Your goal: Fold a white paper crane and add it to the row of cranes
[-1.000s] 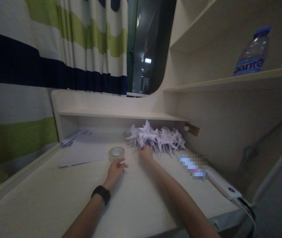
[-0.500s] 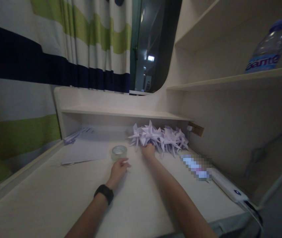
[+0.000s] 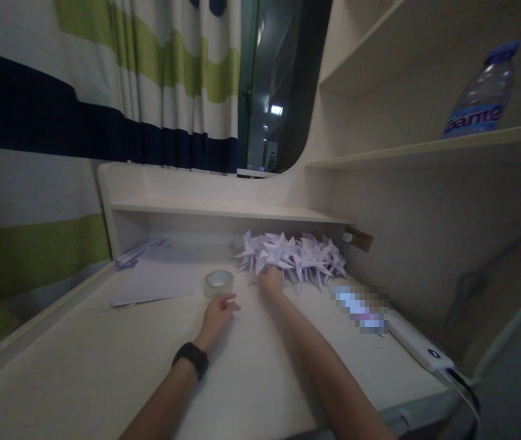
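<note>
At the back of the desk lies a heap of white folded-paper stars (image 3: 313, 260) with pointed tips. My right hand (image 3: 270, 281) reaches to the left front of this heap, fingers curled in at a folded-paper star (image 3: 272, 249); its fingertips are mostly hidden. My left hand (image 3: 218, 311), a dark band on the wrist, rests on the desk with fingers apart and holds nothing. Just beyond its fingers sits a roll of clear tape (image 3: 218, 283).
White paper sheets (image 3: 159, 275) lie at the back left, thin paper strips (image 3: 143, 252) behind them. A blurred-out phone (image 3: 360, 308) and a white power strip (image 3: 418, 342) with cables are on the right. A bottle (image 3: 482, 91) stands on the shelf (image 3: 425, 150).
My right hand has shifted slightly, and the paper tips above it sit lower in the heap. The left hand stays in place. The view has shifted a little.
</note>
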A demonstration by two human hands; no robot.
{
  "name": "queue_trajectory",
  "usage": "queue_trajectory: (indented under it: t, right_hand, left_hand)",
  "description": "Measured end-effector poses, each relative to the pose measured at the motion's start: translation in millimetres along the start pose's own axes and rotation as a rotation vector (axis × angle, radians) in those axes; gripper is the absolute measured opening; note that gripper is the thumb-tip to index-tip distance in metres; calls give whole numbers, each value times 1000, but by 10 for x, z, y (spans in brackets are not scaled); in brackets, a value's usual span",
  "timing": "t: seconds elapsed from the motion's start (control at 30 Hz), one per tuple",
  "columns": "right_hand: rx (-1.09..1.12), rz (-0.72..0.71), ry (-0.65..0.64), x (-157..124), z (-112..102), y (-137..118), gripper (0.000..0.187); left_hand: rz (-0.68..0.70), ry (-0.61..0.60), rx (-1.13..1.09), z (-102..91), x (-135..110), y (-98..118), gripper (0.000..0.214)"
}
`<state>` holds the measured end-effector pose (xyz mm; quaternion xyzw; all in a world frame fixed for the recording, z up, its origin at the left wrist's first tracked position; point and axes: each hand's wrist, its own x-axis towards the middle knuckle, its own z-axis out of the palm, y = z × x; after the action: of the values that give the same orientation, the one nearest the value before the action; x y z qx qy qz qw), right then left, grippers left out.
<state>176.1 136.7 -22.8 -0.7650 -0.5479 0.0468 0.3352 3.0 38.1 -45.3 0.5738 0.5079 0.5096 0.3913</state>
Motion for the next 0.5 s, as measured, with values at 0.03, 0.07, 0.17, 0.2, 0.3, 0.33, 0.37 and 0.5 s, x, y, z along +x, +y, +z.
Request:
queue_trajectory:
  t: [0.03,0.07,0.17,0.2,0.3,0.33,0.37,0.5]
  right_hand:
    - [19,5,4,-3,7,1,31]
    - [40,10,9,-4,13,1,31]
    - [101,20,14,10,37,-7,31]
    - [123,26,15,18,49,-13,30]
    - [198,55,-2,39,100,-40,25]
    - [227,68,-12,41,121,-50,24]
    - [259,82,-27,41,142,-62,22]
    - [409,159,-121,5,224,-119,21]
  left_hand:
    - [-1,-1,-2,1,-1,-2,45]
    - [-1,-1,-4,3,-1,-7,45]
    - [5,-1,-14,11,0,-28,46]
    - [7,-1,-13,14,3,-36,46]
    - [11,-2,-5,22,17,-56,46]
    - [10,-2,-4,24,21,-60,45]
    - [9,-1,-5,25,24,-62,45]
    - [11,-3,-25,28,21,-64,43]
